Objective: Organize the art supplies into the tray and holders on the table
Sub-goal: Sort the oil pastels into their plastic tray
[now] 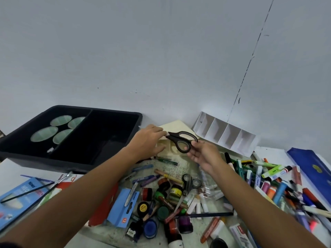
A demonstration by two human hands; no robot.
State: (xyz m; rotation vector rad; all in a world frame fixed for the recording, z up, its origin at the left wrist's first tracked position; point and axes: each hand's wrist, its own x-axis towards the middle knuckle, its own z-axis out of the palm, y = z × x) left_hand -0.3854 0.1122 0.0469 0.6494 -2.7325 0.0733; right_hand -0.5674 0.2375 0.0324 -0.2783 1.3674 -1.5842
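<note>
Both hands — left hand (pixel 149 138), right hand (pixel 204 154) — hold black scissors (pixel 182 140) beside the tray (pixel 75 163).

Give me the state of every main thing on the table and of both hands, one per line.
scissors: blades closed, held above the table by both hands
left hand: pinches the blade end
right hand: fingers hold the handle loops
black tray: large compartment empty, narrow one holds four round lids
white holder: compartments empty
pens and markers: loose pile on the table
paint jars: capped, scattered
</note>
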